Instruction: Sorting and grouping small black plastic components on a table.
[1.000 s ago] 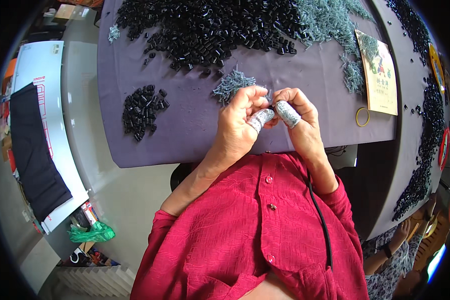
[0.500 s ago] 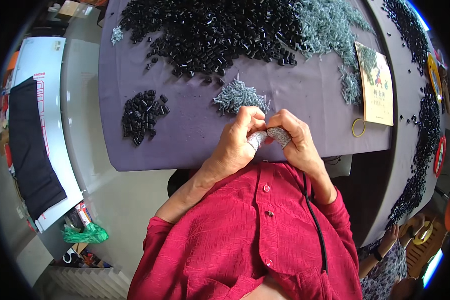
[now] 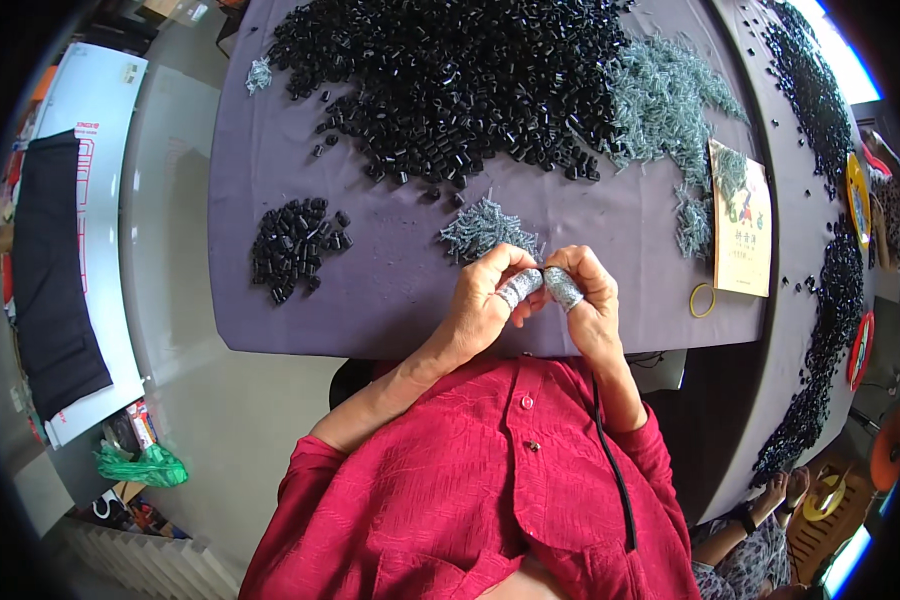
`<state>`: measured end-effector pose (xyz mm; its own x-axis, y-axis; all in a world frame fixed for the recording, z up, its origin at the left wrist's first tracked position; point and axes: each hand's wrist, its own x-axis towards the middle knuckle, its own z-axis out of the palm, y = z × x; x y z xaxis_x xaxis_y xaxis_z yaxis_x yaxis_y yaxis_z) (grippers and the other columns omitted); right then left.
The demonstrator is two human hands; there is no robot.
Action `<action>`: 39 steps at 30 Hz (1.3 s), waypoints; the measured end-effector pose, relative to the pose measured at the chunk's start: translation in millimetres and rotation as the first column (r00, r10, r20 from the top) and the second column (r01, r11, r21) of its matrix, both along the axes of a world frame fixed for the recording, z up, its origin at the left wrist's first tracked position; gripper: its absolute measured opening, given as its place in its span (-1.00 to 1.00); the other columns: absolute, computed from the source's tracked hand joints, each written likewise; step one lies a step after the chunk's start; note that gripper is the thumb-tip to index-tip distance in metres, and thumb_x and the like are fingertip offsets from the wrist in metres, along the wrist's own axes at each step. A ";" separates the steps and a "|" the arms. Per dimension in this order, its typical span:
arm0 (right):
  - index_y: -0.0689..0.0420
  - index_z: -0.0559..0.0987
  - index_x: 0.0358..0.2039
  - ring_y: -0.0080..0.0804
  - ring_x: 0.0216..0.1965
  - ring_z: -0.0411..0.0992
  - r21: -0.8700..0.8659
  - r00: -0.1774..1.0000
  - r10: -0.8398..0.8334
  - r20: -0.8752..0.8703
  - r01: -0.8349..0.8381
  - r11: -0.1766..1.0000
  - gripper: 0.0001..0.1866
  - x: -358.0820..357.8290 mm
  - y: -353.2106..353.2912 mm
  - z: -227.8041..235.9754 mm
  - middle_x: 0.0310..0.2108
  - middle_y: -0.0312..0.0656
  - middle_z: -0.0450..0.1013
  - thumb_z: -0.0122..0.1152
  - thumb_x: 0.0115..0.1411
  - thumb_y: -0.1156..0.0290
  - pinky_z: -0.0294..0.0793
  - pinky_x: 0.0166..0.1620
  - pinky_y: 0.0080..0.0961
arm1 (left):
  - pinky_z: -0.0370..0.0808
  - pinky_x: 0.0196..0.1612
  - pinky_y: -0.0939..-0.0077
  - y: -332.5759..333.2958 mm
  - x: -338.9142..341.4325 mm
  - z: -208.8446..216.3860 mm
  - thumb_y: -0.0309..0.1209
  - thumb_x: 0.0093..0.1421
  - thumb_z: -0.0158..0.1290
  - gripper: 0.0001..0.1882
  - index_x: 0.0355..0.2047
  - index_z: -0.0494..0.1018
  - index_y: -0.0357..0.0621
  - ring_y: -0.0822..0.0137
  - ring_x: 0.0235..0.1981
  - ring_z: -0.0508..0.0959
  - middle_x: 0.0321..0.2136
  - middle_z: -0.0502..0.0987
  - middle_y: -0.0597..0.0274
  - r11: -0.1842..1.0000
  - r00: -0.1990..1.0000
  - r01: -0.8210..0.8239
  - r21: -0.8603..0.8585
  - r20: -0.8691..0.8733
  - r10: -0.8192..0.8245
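Observation:
At the table's near edge, my left hand and my right hand meet fingertip to fingertip, both closed in a pinch. Each thumb wears a speckled grey-white cover. A dark speck shows where the tips come together, too small to make out. Just beyond my left fingers lies a small heap of clear greyish pins. Further left sits a small group of short black cylinders. The large pile of black cylinders spreads over the far side, beside a wide spread of greyish pins.
A yellowish booklet with some pins on it and a yellow ring lie to the right. On the adjoining table is a long strip of black pieces, with another person's hands near its end. A green plastic bag is at lower left.
The view has shifted, so the table and piles sit lower in the picture. My hands stay pinched together, with the thumbs now more upright side by side.

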<state>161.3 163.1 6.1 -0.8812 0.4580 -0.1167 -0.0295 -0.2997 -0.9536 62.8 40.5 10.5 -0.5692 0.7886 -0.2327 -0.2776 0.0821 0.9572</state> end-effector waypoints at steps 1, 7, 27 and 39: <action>0.24 0.41 -0.30 -0.57 -0.44 0.47 0.021 0.999 0.022 0.037 -0.023 1.000 -0.85 -1.3 0.8 -0.1 -0.49 -0.27 0.45 -0.10 0.20 0.74 0.48 -0.34 -0.61 | 0.41 -0.56 0.68 -1.2 -1.1 -0.2 -0.61 0.23 -0.08 -0.91 -0.28 0.40 -0.26 0.56 -0.57 0.47 -0.48 0.51 0.26 1.000 0.999 -0.012 -0.019 -0.047 0.012; 0.24 0.44 -0.29 -0.58 -0.45 0.47 0.003 0.996 0.062 0.057 -0.062 0.998 -0.81 -10.3 4.4 1.8 -0.47 -0.25 0.47 -0.12 0.18 0.76 0.47 -0.33 -0.64 | 0.44 -0.60 0.62 1.9 -18.1 1.5 -0.62 0.20 -0.09 -0.90 -0.29 0.41 -0.30 0.52 -0.60 0.50 -0.51 0.49 0.24 0.997 0.960 0.042 -0.069 -0.274 -0.059; 0.18 0.49 -0.18 0.05 -0.23 0.42 0.950 0.904 -0.327 0.276 -0.205 0.236 -0.58 -71.6 68.5 -8.8 -0.28 -0.01 0.41 0.00 -0.13 0.70 0.43 -0.18 -0.17 | 0.53 -0.50 0.57 -9.9 -35.5 -14.1 -0.58 0.22 -0.04 -0.88 -0.22 0.38 -0.33 0.46 -0.58 0.52 -0.49 0.51 0.13 0.990 0.969 -0.139 0.027 0.208 0.130; 0.19 0.46 -0.23 0.05 -0.35 0.44 0.937 0.898 -0.275 0.344 -0.310 0.158 -0.63 -39.6 50.9 -0.9 -0.31 -0.01 0.40 0.07 -0.15 0.69 0.47 -0.30 -0.18 | 0.58 -0.50 0.53 -7.9 -23.1 -8.7 -0.56 0.25 -0.04 -0.90 -0.23 0.38 -0.30 0.44 -0.55 0.55 -0.43 0.51 0.10 0.992 0.967 -0.106 0.068 0.239 0.087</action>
